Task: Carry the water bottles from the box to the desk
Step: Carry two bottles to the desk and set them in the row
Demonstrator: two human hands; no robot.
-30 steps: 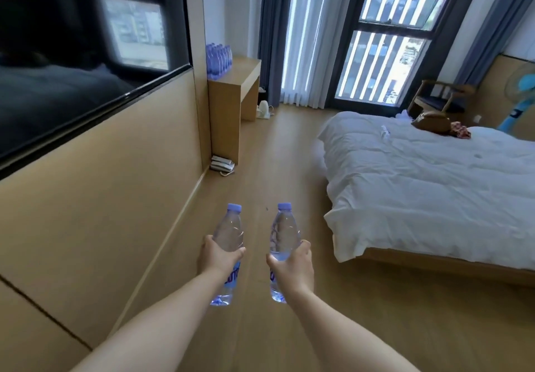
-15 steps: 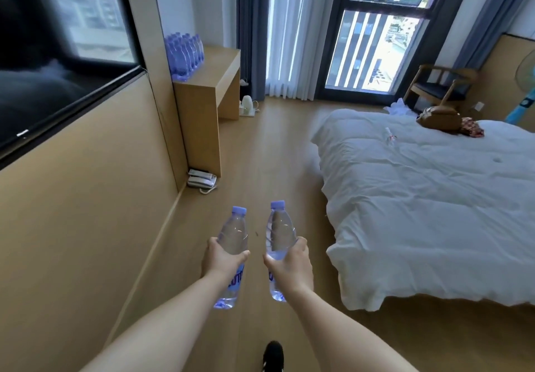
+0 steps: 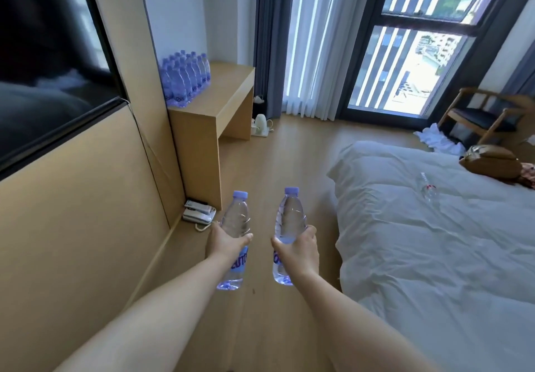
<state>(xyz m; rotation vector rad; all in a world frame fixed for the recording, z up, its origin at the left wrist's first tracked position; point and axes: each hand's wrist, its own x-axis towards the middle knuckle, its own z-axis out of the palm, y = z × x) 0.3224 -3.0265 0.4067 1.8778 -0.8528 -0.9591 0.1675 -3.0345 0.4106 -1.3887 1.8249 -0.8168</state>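
My left hand (image 3: 224, 243) grips a clear water bottle (image 3: 236, 221) with a purple cap around its middle, held upright above the wooden floor. A second, matching bottle (image 3: 289, 218) is gripped the same way by my right hand (image 3: 301, 245). Ahead on the left stands the wooden desk (image 3: 223, 102), and several purple-capped bottles (image 3: 185, 78) are grouped on its near left corner against the wall. The box is not in view.
A white bed (image 3: 434, 241) fills the right side, with a loose bottle (image 3: 427, 185) and a brown bag (image 3: 492, 162) on it. A phone (image 3: 198, 214) lies on the floor by the desk's base. A kettle (image 3: 260, 124) and a chair (image 3: 480, 117) stand farther off.
The desk and its bottles have come nearer and grown larger in view as I walked forward. Both hands still hold their bottles upright in the same way.
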